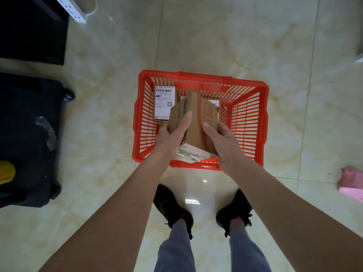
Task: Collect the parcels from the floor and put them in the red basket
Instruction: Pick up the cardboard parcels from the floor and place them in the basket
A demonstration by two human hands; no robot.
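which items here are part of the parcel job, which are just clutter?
Job:
- cardboard parcel, held over the basket by left hand and right hand
- red basket
- labelled box already inside
- pink parcel on the floor, probably

Clutter:
- black suitcase
- power strip

black suitcase left, pink packet right

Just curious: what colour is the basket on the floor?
Red, with slotted sides; the basket shows clearly in the head view.
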